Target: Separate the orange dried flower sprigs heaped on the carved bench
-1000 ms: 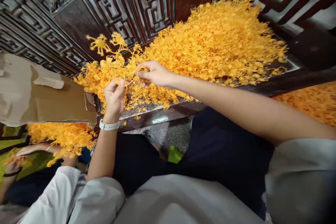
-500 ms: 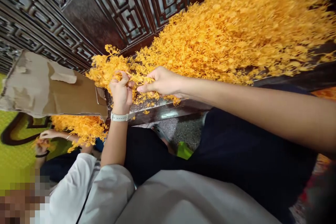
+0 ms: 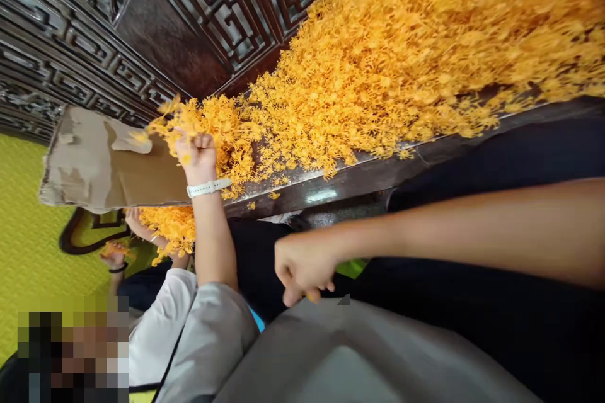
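A large heap of dried orange branching sprigs (image 3: 378, 69) lies on a dark wooden ledge (image 3: 359, 181). My left hand (image 3: 198, 157), with a white watch (image 3: 208, 187) on its wrist, is closed at the heap's near end, holding sprigs beside a brown cardboard sheet (image 3: 89, 164). My right hand (image 3: 302, 267) hangs well below the ledge above my lap, curled into a loose fist. A tiny orange-yellow bit shows at its fingertips, and most of what it holds is hidden.
Dark carved lattice panels (image 3: 203, 6) rise behind the heap. Below the cardboard, a second pile of sprigs (image 3: 167, 230) sits near a co-worker's hands (image 3: 116, 255). That person's white sleeve (image 3: 161, 327) is at lower left, above a green patterned floor (image 3: 42, 271).
My right hand has left the heap and dropped towards my lap. My left hand has shifted left, closer to the cardboard. The view has turned, showing more of the heap and floor.
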Available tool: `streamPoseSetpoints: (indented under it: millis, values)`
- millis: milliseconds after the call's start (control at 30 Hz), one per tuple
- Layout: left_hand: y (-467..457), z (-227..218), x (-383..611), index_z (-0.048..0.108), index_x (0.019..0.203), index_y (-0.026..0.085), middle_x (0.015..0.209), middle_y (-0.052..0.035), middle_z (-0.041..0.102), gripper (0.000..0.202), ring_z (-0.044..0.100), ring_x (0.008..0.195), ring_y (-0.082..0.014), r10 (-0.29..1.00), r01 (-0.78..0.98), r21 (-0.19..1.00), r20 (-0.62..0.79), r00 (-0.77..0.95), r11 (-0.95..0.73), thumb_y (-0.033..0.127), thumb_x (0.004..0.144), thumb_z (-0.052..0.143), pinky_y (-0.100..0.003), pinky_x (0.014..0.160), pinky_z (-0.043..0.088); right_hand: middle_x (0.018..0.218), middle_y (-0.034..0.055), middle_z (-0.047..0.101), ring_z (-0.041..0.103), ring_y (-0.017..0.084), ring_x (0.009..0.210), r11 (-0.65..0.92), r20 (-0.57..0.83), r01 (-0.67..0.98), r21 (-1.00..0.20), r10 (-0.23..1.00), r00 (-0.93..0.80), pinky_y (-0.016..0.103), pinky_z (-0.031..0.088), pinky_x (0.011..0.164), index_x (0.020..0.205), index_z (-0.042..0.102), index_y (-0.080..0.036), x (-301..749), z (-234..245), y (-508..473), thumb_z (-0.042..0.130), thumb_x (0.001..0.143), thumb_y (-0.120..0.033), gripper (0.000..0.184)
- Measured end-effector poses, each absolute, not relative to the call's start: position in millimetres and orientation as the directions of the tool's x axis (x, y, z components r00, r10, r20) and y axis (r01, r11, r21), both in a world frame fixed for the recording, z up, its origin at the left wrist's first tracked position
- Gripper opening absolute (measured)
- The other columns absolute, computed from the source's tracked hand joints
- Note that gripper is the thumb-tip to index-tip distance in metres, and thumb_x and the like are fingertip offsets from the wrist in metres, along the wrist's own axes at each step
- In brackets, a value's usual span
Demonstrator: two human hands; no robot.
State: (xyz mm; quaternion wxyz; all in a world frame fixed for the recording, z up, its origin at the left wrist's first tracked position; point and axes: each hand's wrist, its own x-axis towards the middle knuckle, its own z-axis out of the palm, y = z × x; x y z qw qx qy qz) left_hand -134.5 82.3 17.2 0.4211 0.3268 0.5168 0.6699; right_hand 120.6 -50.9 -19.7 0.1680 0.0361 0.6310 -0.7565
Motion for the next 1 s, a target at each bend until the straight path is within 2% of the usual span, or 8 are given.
streamPoseSetpoints:
  millis: [67,200,300,367,500,600,767,1000]
  values:
    - [87.7,20.0,-151.2,0.058,0.083,0.022,0.054,0.0113,0.022,0.021,0.014,0.042,-0.0077,0.868,-0.205,0.962,0.059,-0.492,-0.182,0.017,0.103,0.063,-0.026,0.047,0.026,0.055,-0.0043,0.060,0.055,0.009,0.044,-0.017,-0.267,0.271,-0.962,-0.125,-0.956,0.021,0.041,0.046,0.064,0.059,-0.017,118.6,-22.2,-58.1,0.088,0.088,-0.042,0.046]
    - [74.3,14.6,-151.0,0.050,0.077,0.022,0.057,0.0101,0.033,0.029,0.021,0.043,-0.0056,0.911,-0.285,0.948,0.015,-0.412,-0.144,0.015,0.097,0.070,-0.024,0.048,0.028,0.062,-0.0015,0.064,0.055,0.009,0.047,-0.021,-0.110,0.111,-0.994,0.387,-0.916,0.024,0.045,0.049,0.075,0.065,-0.017,133.3,3.5,0.2,0.081,0.096,-0.038,0.034]
    - [61.4,10.8,-135.8,0.054,0.080,0.020,0.065,0.0074,0.046,0.026,0.023,0.045,-0.0043,0.936,-0.338,0.936,-0.028,-0.352,-0.099,0.013,0.097,0.073,-0.022,0.045,0.027,0.075,0.0016,0.069,0.061,0.013,0.057,0.170,0.129,-0.003,-0.985,0.736,-0.665,0.030,0.051,0.057,0.093,0.073,-0.020,164.5,14.5,73.1,0.081,0.097,-0.046,0.028]
    - [55.8,11.4,-125.5,0.055,0.078,0.020,0.067,0.0057,0.049,0.029,0.025,0.045,-0.0043,0.949,-0.316,0.947,-0.056,-0.311,-0.047,0.019,0.099,0.074,-0.022,0.043,0.027,0.084,0.0038,0.069,0.066,0.019,0.068,0.364,0.261,0.133,-0.922,0.837,-0.482,0.036,0.054,0.066,0.101,0.076,-0.023,187.8,7.0,113.8,0.086,0.092,-0.047,0.027]
    - [46.8,13.3,-104.5,0.054,0.072,0.020,0.067,0.0051,0.050,0.038,0.024,0.044,-0.0032,0.967,-0.254,0.967,-0.067,-0.247,0.002,0.029,0.098,0.080,-0.022,0.042,0.029,0.088,0.0092,0.065,0.067,0.028,0.089,0.556,0.471,0.402,-0.728,0.831,-0.297,0.047,0.053,0.084,0.082,0.072,-0.022,207.1,-18.4,141.2,0.096,0.079,-0.049,0.036]
    - [41.0,10.9,-84.8,0.057,0.075,0.021,0.069,0.0045,0.055,0.033,0.028,0.044,-0.0028,0.985,-0.263,0.965,-0.046,-0.166,0.001,0.025,0.095,0.083,-0.021,0.044,0.032,0.075,0.0046,0.061,0.065,0.023,0.078,0.469,0.325,0.235,-0.851,0.823,-0.465,0.039,0.051,0.076,0.085,0.069,-0.022,185.2,-18.0,112.6,0.072,0.101,-0.060,0.041]
    - [40.8,6.6,-56.2,0.056,0.077,0.018,0.065,0.0040,0.055,0.027,0.030,0.042,-0.0022,0.968,-0.318,0.946,-0.134,-0.213,0.061,0.006,0.100,0.063,-0.018,0.043,0.027,0.075,0.0036,0.062,0.055,0.017,0.066,0.353,0.145,0.223,-0.909,0.768,-0.624,0.032,0.039,0.065,0.091,0.063,-0.019,141.5,4.7,48.5,0.065,0.107,-0.039,0.026]
    - [45.8,1.3,-54.5,0.048,0.080,0.020,0.069,0.0048,0.055,0.034,0.035,0.044,-0.0033,0.907,-0.398,0.911,-0.256,-0.334,0.110,-0.014,0.085,0.048,-0.018,0.046,0.027,0.080,0.0095,0.069,0.055,0.019,0.064,0.791,0.317,0.425,-0.441,0.580,-0.750,0.031,0.031,0.062,0.120,0.063,-0.010,145.5,19.0,4.7,0.050,0.099,-0.007,0.025]
